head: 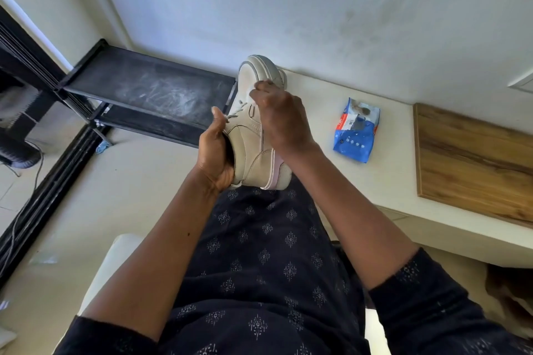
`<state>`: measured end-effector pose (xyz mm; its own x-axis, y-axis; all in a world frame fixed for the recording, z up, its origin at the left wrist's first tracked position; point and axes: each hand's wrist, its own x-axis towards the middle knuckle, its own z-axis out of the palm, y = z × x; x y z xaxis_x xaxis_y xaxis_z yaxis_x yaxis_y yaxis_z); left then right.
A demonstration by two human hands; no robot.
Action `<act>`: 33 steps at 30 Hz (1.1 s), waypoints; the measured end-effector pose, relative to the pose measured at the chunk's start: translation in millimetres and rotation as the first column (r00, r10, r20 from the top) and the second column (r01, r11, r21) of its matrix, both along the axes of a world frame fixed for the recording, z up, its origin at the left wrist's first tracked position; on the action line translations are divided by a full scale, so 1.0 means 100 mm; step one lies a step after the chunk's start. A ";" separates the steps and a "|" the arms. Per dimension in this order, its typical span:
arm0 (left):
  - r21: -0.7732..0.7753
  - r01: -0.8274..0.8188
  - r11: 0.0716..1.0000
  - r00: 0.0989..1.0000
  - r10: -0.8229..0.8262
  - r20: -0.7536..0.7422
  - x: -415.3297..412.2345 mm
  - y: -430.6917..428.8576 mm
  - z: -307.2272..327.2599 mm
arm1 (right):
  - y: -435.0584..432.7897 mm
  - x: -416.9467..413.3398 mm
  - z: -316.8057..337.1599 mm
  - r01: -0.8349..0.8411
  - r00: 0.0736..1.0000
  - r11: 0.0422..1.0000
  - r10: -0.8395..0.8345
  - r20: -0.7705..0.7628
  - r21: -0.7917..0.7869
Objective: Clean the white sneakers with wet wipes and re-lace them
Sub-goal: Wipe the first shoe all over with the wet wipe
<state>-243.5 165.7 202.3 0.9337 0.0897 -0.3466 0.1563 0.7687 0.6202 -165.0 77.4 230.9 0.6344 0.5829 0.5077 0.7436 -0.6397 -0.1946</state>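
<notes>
Bracing the off-white leather sneaker [251,138] on my knee [259,210], toe aimed away toward the wall [317,8], I had my left grip [216,158] wrapped round its heel side. My right grip [281,121], nearer the toe, pinched the pale flat lace [237,111] by the forward eyelets.

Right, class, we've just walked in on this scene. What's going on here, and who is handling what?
A seated person is working on a white sneaker propped on their knee. The left hand grips it from the side near the heel, thumb up by a loose lace. The right hand reaches over the top, fingers bunched at the lacing area. What they pinch is hidden. A blue pack of wet wipes lies untouched on the pale ledge to the right.
</notes>
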 end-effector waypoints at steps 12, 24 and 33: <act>0.081 0.028 0.996 1.000 -0.029 0.010 0.01 0.05 -0.09 | -0.11 -0.63 -0.28 -0.235 0.971 0.960 0.239 -0.004 0.154; 0.079 0.094 0.992 0.995 -0.097 0.038 0.02 -0.10 0.00 | -0.01 0.00 -0.04 0.066 0.991 0.998 -0.065 0.118 -0.008; -0.058 0.036 0.998 0.998 -0.032 0.058 0.02 0.01 -0.11 | -0.06 -0.57 -0.23 -0.050 0.997 0.970 0.060 -0.038 0.237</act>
<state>-241.3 167.1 191.0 0.9543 0.0386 -0.2963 0.1485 0.7993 0.5823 -221.9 71.2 207.6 0.6297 0.4849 0.6070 0.7635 -0.5305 -0.3683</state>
